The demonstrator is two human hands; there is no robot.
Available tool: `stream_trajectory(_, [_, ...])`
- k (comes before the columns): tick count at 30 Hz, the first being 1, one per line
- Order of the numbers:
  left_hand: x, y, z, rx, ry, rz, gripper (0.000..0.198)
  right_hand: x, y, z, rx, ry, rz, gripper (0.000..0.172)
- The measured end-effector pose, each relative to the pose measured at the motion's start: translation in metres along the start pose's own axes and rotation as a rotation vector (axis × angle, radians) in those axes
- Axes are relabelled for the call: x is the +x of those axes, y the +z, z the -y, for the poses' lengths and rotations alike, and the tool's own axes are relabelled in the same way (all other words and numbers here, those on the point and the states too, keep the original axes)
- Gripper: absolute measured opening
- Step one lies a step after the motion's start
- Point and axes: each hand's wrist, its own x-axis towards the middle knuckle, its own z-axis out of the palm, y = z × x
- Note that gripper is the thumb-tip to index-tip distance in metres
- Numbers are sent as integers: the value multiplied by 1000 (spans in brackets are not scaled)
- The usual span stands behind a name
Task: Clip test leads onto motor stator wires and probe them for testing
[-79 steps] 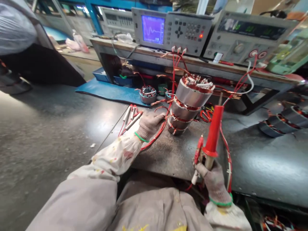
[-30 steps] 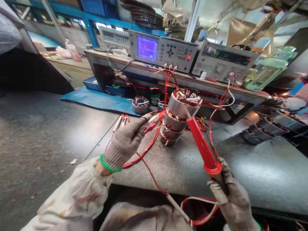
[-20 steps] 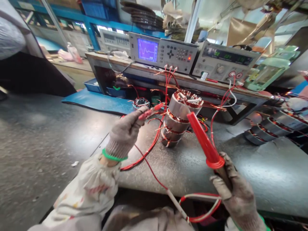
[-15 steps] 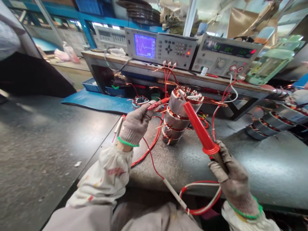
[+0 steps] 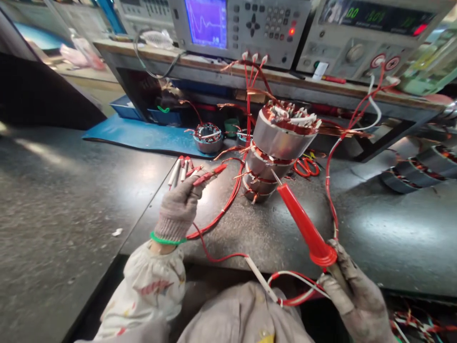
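My gloved left hand (image 5: 179, 205) is closed on a red clip (image 5: 210, 175), left of a stack of metal stators (image 5: 282, 140) and apart from it. My gloved right hand (image 5: 357, 293) grips a red test probe (image 5: 303, 224) by its pale handle. The probe's thin metal tip points up and left, in front of the stack's lower part; whether it touches cannot be told. Copper wire ends and white sleeves stick out of the top stator. A red and white cable (image 5: 296, 300) loops between my hands near my lap.
Behind, a shelf (image 5: 210, 64) carries a tester with a purple screen (image 5: 207, 24) and a meter (image 5: 364, 43). A small stator (image 5: 207, 138) sits on a blue mat (image 5: 143, 136). Red scissors (image 5: 306, 166) lie behind the stack; more stators (image 5: 421, 169) are at right.
The probe tip has left the top of the stack and moved down. My left hand with the clip has drawn back to the left, away from the stators. The view has tilted downward.
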Motion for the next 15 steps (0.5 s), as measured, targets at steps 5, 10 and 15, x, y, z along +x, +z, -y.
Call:
stream_trajectory(5, [15, 8, -13, 16, 47, 36, 36, 12, 6, -2, 2, 14, -41, 68])
stream_trajectory(10, [12, 21, -8, -49, -16, 135, 38, 4, 12, -3, -21, 45, -9, 66])
stream_trajectory(15, [-6, 32, 18, -98, -169, 183, 41, -6, 23, 0, 40, 16, 69, 69])
